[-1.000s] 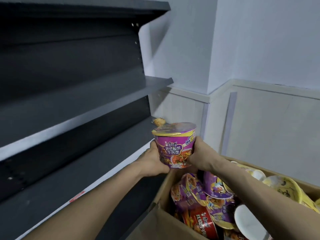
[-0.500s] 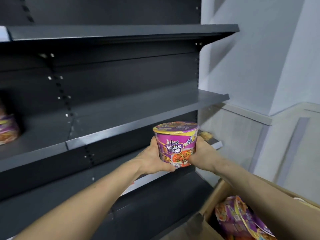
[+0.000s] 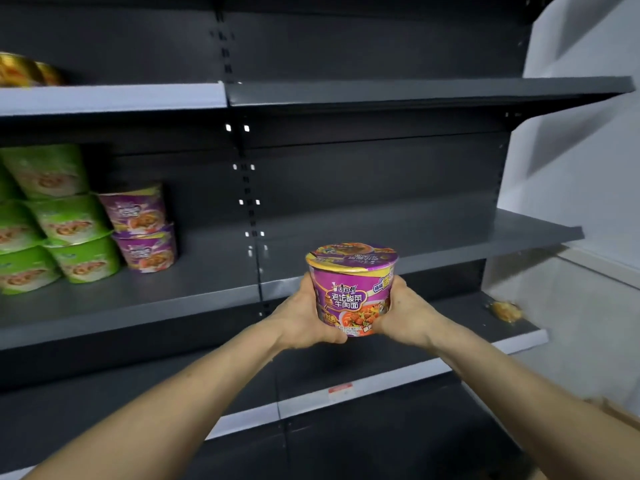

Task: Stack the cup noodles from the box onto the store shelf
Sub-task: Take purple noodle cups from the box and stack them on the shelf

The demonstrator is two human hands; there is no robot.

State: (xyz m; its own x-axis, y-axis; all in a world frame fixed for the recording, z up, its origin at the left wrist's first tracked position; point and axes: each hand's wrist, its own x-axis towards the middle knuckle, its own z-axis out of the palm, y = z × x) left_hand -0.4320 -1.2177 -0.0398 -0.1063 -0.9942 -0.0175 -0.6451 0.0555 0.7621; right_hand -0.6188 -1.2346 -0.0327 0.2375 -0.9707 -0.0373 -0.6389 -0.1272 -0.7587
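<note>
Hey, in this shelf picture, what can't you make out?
All in the head view:
Box: only a corner shows at the right edge; contents out of frame.
Green cups: stack cut off by the left edge, count unknown.
Gold cups: blurred, cut off at the top left.
Yellow scrap: too blurred to identify.
Purple cup: bottom print too small to read.

held cup (image 3: 351, 289) before middle shelf (image 3: 381, 258), stacked cups (image 3: 86, 230) far left

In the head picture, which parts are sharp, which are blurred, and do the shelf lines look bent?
Head view: the held purple cup is sharp, its print readable; the green cups at left are smeared; the shelf edges slant, likely wide-angle distortion; the top shelf front at left glares pale.
</note>
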